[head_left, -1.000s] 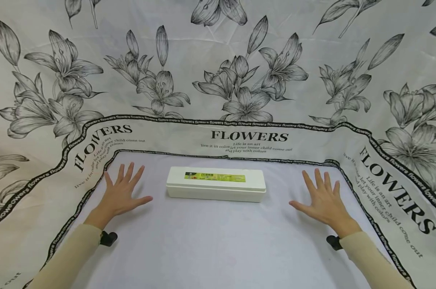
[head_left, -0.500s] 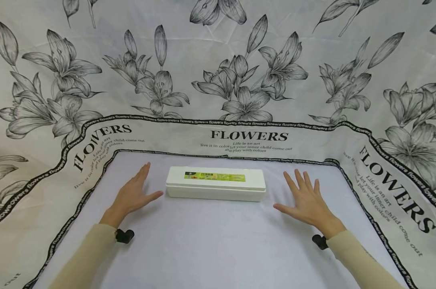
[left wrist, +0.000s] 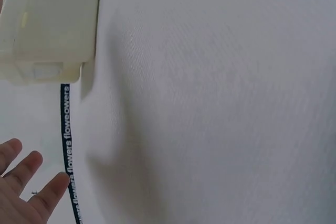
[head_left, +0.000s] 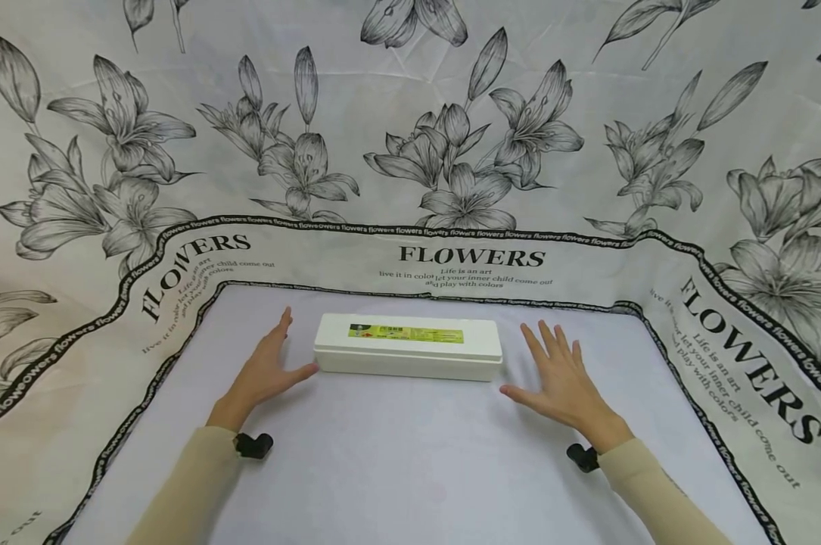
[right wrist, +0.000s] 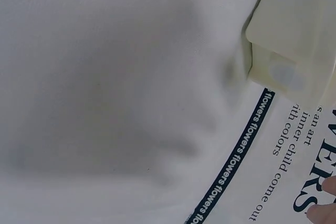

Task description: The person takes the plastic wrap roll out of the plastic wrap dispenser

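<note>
A long white lidded box [head_left: 410,363] lies crosswise on the table, a yellow-green label [head_left: 406,334] on its lid. To its left is my left hand [head_left: 263,371], fingers extended and thumb pointing at the box's near left corner; whether the thumb touches it I cannot tell. On the other side my right hand [head_left: 561,380] is spread, palm down, a small gap from the box's right end. Neither hand holds anything. The left wrist view shows one end of the box [left wrist: 52,30] above several fingertips [left wrist: 52,192]. The other end of the box [right wrist: 294,40] appears in the right wrist view.
A white cloth [head_left: 410,469] with a black lettered border covers the table. Behind it rises a flower-printed fabric [head_left: 410,113]. A small black device [head_left: 253,446] sits at the left wrist, another black device [head_left: 583,458] at the right.
Both hands have moved inward toward the two ends of the box. The left hand has turned more edge-on. The box has stayed in place.
</note>
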The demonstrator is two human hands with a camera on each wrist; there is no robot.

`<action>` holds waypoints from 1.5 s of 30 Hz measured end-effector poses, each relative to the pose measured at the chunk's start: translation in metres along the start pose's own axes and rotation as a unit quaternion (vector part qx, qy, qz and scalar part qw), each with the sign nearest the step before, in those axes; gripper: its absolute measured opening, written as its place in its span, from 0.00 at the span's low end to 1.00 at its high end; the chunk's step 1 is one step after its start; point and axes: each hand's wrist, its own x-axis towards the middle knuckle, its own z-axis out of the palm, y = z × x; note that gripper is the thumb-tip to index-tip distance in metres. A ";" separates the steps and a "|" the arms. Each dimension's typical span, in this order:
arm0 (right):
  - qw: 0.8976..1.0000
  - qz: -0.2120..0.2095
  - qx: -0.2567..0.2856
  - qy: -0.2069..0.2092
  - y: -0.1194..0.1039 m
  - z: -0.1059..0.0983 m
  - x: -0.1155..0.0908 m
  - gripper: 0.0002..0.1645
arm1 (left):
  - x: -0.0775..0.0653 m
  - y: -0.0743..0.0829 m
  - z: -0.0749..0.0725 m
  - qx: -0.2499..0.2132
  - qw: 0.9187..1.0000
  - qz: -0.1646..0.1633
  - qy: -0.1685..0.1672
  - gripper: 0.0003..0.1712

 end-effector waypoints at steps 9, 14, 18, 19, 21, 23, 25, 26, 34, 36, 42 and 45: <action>1.000 -0.005 0.017 0.015 -0.011 0.011 0.014 0.71 | 0.008 0.003 0.016 -0.040 0.999 0.012 -0.016 0.80; 1.000 0.002 0.027 0.008 -0.018 0.019 0.021 0.71 | 0.015 0.004 0.023 -0.072 0.997 0.011 -0.013 0.77; 0.999 0.004 0.037 0.005 -0.022 0.024 0.027 0.71 | 0.023 0.006 0.029 -0.092 0.996 0.015 -0.009 0.72; 0.999 0.004 0.039 0.005 -0.024 0.025 0.028 0.71 | 0.024 0.007 0.030 -0.097 0.995 0.016 -0.007 0.70; 0.999 0.001 0.042 0.003 -0.026 0.028 0.030 0.71 | 0.026 0.009 0.031 -0.111 0.994 0.013 -0.004 0.69; 0.999 -0.002 0.044 0.002 -0.027 0.030 0.031 0.71 | 0.027 0.010 0.033 -0.124 0.992 0.011 -0.005 0.69; 0.999 -0.006 0.046 0.002 -0.028 0.032 0.033 0.70 | 0.027 0.012 0.035 -0.135 0.991 0.007 -0.009 0.69; 0.999 -0.009 0.045 0.003 -0.028 0.033 0.033 0.70 | 0.028 0.012 0.037 -0.139 0.990 0.006 -0.011 0.69; 0.999 -0.013 0.050 0.005 -0.031 0.040 0.039 0.69 | 0.031 0.009 0.047 -0.166 0.986 0.025 0.000 0.65; 0.999 -0.011 0.053 0.002 -0.033 0.041 0.040 0.69 | 0.032 0.008 0.049 -0.171 0.985 0.025 -0.005 0.65; 0.998 -0.005 0.066 -0.009 -0.035 0.041 0.043 0.68 | 0.034 0.009 0.055 -0.185 0.983 0.006 -0.016 0.66; 0.997 -0.001 0.071 -0.012 -0.035 0.040 0.046 0.67 | 0.034 0.010 0.056 -0.180 0.983 -0.001 -0.019 0.66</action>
